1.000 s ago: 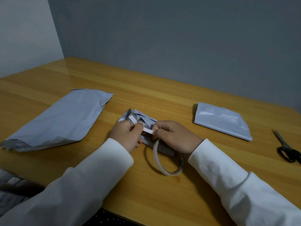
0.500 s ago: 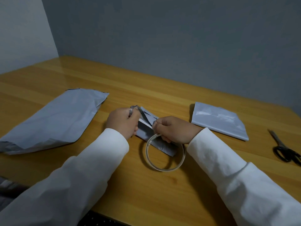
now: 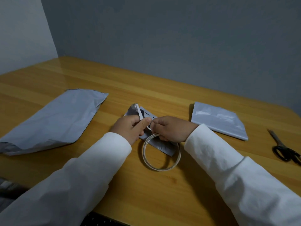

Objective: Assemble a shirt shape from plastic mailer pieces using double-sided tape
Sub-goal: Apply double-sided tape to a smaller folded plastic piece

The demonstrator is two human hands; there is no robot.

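A small grey mailer piece (image 3: 156, 144) is seen at the middle of the wooden table (image 3: 162, 193), lifted at its far edge and partly hidden by both hands; a white tape strip (image 3: 139, 113) runs along that raised edge and is pinched, together with the film, between the thumb and fingers of the left hand (image 3: 130, 128); the strip's other end is nipped by the curled fingers of the right hand (image 3: 169, 128), from which the thin tape roll (image 3: 161, 152) hangs down to the table, its ring resting partly over the piece. The step in hand is judged to be the laying and tearing-off of tape on this edge; it is best done with the strip kept taut and straight, pressed down from one end so no wrinkle is trapped, and the film held flat while the tear is made. The film looks thin, glossy and easily creased; the roll is a narrow, translucent hoop. Further out, a large mailer bag (image 3: 53, 121) lies flat at the left, a folded mailer piece (image 3: 218, 119) at the right, and black-handled scissors (image 3: 283, 147) near the right edge.
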